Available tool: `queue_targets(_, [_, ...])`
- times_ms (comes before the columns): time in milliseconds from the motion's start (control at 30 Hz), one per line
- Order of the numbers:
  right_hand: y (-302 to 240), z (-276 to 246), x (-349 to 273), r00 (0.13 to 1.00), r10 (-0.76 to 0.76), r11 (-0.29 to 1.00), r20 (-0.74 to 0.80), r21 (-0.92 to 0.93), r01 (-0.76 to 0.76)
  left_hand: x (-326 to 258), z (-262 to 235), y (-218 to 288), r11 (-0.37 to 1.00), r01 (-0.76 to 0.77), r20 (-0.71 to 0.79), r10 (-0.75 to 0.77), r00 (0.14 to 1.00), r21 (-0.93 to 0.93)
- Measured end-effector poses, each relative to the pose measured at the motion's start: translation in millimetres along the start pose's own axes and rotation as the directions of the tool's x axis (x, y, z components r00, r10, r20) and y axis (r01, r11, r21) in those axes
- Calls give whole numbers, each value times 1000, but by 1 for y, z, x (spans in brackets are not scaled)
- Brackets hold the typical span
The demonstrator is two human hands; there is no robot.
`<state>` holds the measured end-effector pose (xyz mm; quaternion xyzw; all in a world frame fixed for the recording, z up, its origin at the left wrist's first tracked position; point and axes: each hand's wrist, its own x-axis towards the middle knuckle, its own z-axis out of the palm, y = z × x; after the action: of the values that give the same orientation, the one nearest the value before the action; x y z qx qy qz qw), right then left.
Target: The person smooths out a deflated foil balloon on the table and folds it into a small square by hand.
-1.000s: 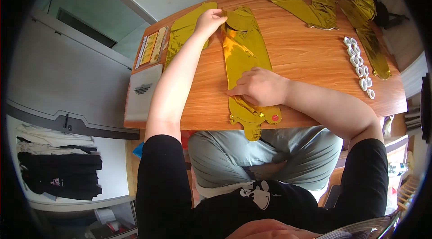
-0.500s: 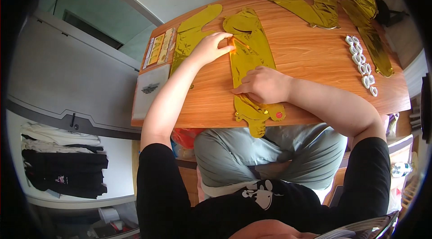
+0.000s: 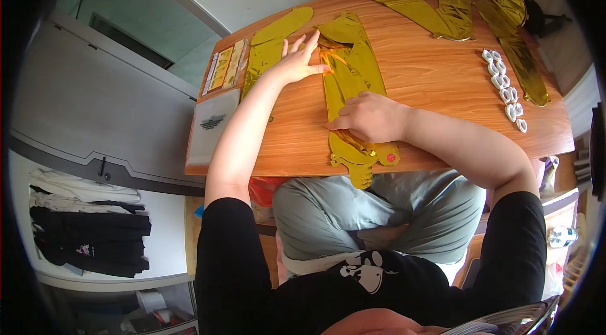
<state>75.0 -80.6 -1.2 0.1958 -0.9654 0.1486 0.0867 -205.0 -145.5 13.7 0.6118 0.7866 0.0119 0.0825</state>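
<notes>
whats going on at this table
A seated person is flattening a gold foil balloon on a wooden table. The left hand presses its upper part; the right hand pins the lower part near the table's edge. More gold foil pieces and a row of small white rings lie farther off.

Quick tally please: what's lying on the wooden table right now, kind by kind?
Flat gold foil balloon pieces: 5, namely one under both hands, one left of it, two at the far edge, one at the right
Small white rings in a row: about 9, too small to be sure
Yellow card strip: 1
White booklet: 1
Total: about 16
</notes>
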Motion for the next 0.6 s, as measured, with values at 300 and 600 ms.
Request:
queue_targets(300, [4, 6, -3, 999, -11, 1000, -36, 11, 12, -33, 10, 47, 923, -152, -108, 121, 987, -354])
queue_targets(600, [7, 7, 1, 1000, 3, 1000, -13, 22, -3, -50, 34, 58, 930, -356, -101, 364, 926, 89])
